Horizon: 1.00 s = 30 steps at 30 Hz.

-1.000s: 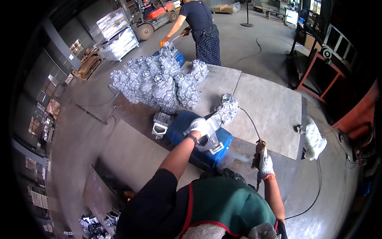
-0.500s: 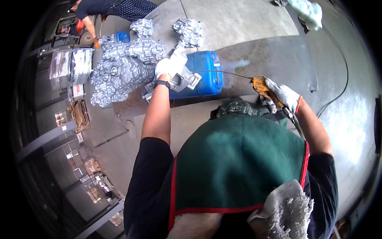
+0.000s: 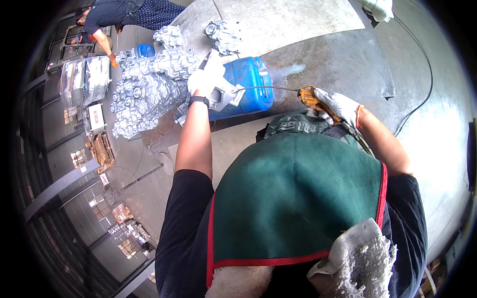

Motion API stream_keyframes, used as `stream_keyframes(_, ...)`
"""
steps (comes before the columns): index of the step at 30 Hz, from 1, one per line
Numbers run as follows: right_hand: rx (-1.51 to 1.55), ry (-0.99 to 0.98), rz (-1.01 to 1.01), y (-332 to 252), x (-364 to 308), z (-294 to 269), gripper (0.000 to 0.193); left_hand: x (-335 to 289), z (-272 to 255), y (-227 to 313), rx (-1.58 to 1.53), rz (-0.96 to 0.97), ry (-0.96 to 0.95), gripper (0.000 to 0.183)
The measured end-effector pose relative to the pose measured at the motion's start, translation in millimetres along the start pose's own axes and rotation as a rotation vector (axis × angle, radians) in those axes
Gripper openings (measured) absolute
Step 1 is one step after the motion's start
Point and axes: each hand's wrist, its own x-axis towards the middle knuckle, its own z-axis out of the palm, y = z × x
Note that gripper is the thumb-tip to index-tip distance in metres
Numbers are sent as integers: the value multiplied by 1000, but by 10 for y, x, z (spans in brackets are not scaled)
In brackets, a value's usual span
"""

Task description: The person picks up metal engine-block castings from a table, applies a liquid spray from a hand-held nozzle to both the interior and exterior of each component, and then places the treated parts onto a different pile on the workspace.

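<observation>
My left hand (image 3: 206, 79), in a white glove, grips a grey cast metal part (image 3: 222, 97) resting on top of a blue plastic drum (image 3: 248, 87) lying on its side. My right hand (image 3: 340, 107), also gloved, holds an orange air blow gun (image 3: 313, 99) whose thin nozzle tube reaches left to the metal part. A dark hose runs back from the gun past my right forearm. A green apron with red trim covers the lower view.
A large heap of grey cast metal parts (image 3: 149, 89) lies left of the drum on the steel table (image 3: 348, 54). Two more castings (image 3: 223, 32) sit behind the drum. Another person (image 3: 124, 15) in dark clothes works at the top left. A cable (image 3: 422, 74) crosses the table at right.
The view has swung and tilted down, so the drum and heap now sit higher and left. My left hand stays on the metal part; my right hand keeps the blow gun aimed at it.
</observation>
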Motion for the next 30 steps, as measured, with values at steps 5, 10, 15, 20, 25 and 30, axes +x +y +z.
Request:
stream_keyframes(5,-46,26,-6,21,-4,7,43,-59,-26,30,-31,-29,20,46)
stream_keyframes(10,-61,17,-21,36,27,5,43,-153,-236,204,-55,-29,-19,47)
stream_keyframes(15,-57,42,-43,1,18,116,44,-123,-178,117,-76,-85,-27,64)
stream_keyframes(20,-88,142,-85,16,161,96,52,-201,-313,260,-51,-83,-14,45)
stream_keyframes(25,-251,135,-95,95,287,119,56,-141,-132,112,-29,-69,7,45)
stream_keyframes(30,-315,169,-109,120,287,112,58,-70,-42,51,-21,-15,29,47)
